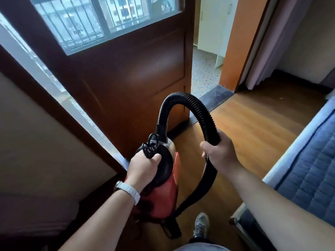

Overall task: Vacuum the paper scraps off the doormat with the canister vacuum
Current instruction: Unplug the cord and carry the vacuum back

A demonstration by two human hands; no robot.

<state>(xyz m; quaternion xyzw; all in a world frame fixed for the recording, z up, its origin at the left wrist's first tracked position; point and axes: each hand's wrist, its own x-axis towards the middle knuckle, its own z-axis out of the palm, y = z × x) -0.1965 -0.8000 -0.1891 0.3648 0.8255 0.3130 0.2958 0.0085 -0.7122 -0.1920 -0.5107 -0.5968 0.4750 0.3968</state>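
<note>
Wooden floor (253, 124); seemingly red vacuum (163, 192), gripped hose (201, 113).

A dark brown wooden door with a glass pane (126, 69) fills the upper centre of the frame and blocks the left side; a beige wall panel (36, 142) closes off the lower left. Bare orange-brown wood flooring (253, 124) runs open through the centre right toward the upper right. A narrow gap between the door's edge and an orange door frame (235, 51) opens onto speckled terrazzo floor (204, 73). A blue quilted mattress (311, 160) bounds the right edge. A looping black ribbed hose (197, 109) and a red canister vacuum (166, 187) crowd the middle.
</note>
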